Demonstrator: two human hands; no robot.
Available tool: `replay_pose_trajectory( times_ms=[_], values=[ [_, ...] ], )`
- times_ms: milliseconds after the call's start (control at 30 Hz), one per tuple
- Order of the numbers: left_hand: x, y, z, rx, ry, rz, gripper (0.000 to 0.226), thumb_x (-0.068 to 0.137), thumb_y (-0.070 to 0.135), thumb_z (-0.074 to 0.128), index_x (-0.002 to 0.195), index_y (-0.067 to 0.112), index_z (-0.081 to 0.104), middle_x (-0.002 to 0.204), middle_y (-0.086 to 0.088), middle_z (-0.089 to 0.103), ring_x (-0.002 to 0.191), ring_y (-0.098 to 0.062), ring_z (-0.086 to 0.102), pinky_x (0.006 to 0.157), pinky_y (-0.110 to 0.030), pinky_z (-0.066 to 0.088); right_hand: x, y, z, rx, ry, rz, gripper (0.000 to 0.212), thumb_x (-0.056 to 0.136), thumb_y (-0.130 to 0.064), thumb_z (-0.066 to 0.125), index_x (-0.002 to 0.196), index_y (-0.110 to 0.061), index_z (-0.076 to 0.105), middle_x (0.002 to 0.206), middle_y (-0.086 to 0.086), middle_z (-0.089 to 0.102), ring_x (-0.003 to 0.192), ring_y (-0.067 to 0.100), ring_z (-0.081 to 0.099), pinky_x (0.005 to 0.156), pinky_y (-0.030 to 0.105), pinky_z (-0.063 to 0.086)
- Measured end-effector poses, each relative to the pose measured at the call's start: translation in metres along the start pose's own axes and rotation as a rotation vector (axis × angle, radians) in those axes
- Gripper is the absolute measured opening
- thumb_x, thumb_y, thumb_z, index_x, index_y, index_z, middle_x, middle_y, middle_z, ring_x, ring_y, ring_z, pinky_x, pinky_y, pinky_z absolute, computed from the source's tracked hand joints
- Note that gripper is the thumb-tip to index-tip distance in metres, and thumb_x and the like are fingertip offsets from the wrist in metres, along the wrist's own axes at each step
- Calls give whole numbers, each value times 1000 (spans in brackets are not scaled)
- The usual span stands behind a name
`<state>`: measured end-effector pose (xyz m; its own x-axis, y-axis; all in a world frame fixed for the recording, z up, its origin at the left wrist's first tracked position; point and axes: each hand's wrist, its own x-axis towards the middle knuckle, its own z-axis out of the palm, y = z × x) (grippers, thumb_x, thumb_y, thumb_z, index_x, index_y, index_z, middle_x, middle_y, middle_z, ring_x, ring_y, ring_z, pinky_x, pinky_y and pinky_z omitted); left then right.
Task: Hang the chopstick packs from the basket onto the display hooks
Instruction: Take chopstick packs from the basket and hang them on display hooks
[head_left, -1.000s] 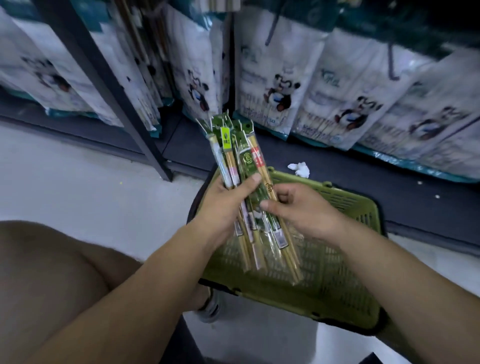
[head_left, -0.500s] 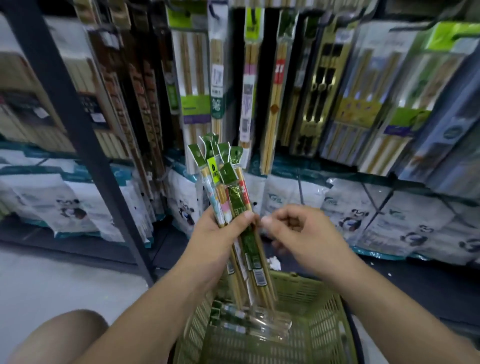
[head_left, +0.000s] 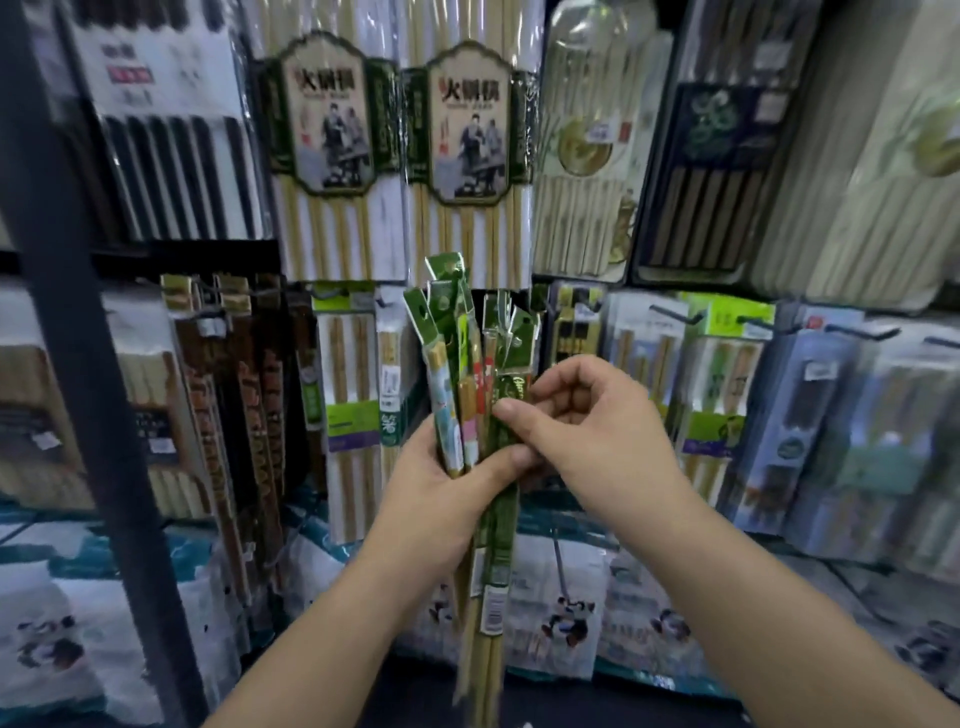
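Left grip (head_left: 447, 483) curls tight round a fanned bundle of slim, green-headed bamboo chopstick packs (head_left: 470, 395), held upright before the shelves. Right grip (head_left: 587, 431) pinches the nearest pack's green card. Pulling that one free could drag its neighbours loose and drop them. Black wire display hooks (head_left: 672, 314) stand nearby. Tall cream packs (head_left: 467, 228) above read "火锅筷".

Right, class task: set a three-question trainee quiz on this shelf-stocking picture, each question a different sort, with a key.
1. True or false: the left hand grips the bundle of chopstick packs.
2. The right hand: A) rests on a hook, B) pinches a green pack in the bundle, C) hangs idle?
3. Which way do the hanging tabs point?
Key: 1 true; 2 B; 3 up.
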<state>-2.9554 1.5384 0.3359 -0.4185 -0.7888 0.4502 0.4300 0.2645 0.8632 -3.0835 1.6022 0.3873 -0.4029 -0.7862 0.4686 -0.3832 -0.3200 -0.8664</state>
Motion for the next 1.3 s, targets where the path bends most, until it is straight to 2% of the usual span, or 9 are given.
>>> replay_pose_trajectory(
  times_ms=[200, 333, 467, 633, 767, 967, 1033, 1200, 1300],
  values=[
    [10, -10, 1, -36, 47, -5, 36, 70, 54, 82, 104, 44, 77, 109, 6, 80, 102, -13, 75, 78, -19, 58, 18, 4, -6, -19, -54, 8, 20, 82, -23, 85, 89, -18, 66, 73, 0, 64, 63, 9, 61, 55, 22, 53],
    [12, -19, -4, -53, 72, -47, 36, 75, 53, 82, 107, 38, 78, 110, 1, 80, 103, -18, 76, 80, -22, 59, 21, 12, -2, 61, -120, 20, 23, 85, -14, 81, 100, -16, 64, 70, -3, 61, 60, 6, 60, 54, 18, 51],
    [16, -26, -6, -32, 107, -44, 28, 79, 44, 80, 107, 37, 78, 109, 1, 80, 102, -17, 76, 80, -22, 59, 26, 15, 4, 90, -99, 27, 10, 93, -19, 74, 89, -26, 69, 69, -1, 63, 55, 12, 59, 52, 21, 51],
    [16, -30, -4, 21, 129, -16, 25, 77, 49, 83, 101, 43, 77, 103, 8, 80, 96, -8, 75, 78, -13, 55, 30, 18, 7, 124, -33, 86, 21, 101, -28, 62, 83, -28, 74, 80, 11, 70, 59, 14, 63, 55, 26, 53],
    [12, -34, -4, 43, 135, -29, 24, 69, 51, 76, 93, 52, 74, 94, 18, 78, 86, 3, 73, 68, -4, 50, 37, 17, 5, 204, 5, 125, 26, 101, -29, 61, 80, -27, 75, 77, 7, 71, 67, 16, 64, 61, 32, 55],
    [9, -43, -13, -21, 202, -73, 62, 64, 55, 79, 101, 7, 71, 82, -8, 78, 71, -20, 75, 65, -27, 59, 45, 15, 1, 228, 27, 93, 29, 101, -27, 60, 76, -26, 74, 72, -1, 68, 64, 11, 62, 56, 23, 51],
    [10, -44, -17, -29, 226, -70, 60, 67, 55, 80, 101, 7, 69, 81, -9, 77, 72, -24, 74, 68, -34, 59, 46, 16, 6, 200, 17, 64, 26, 101, -27, 62, 78, -23, 75, 70, -1, 67, 62, 9, 61, 56, 21, 51],
    [9, -40, -24, -2, 264, -25, 35, 71, 55, 79, 87, 25, 72, 84, -6, 78, 70, -20, 74, 64, -24, 58, 58, 15, 19, 99, 25, 47, 24, 99, -32, 63, 81, -20, 73, 75, 16, 64, 67, 15, 59, 65, 35, 56],
    [10, -40, -29, 15, 283, -22, 33, 73, 51, 79, 88, 22, 73, 84, -8, 78, 70, -22, 74, 64, -24, 59, 70, 13, 27, 36, 83, 29, 28, 99, -32, 63, 76, -19, 71, 60, -3, 55, 55, 7, 52, 56, 23, 52]
  ],
)
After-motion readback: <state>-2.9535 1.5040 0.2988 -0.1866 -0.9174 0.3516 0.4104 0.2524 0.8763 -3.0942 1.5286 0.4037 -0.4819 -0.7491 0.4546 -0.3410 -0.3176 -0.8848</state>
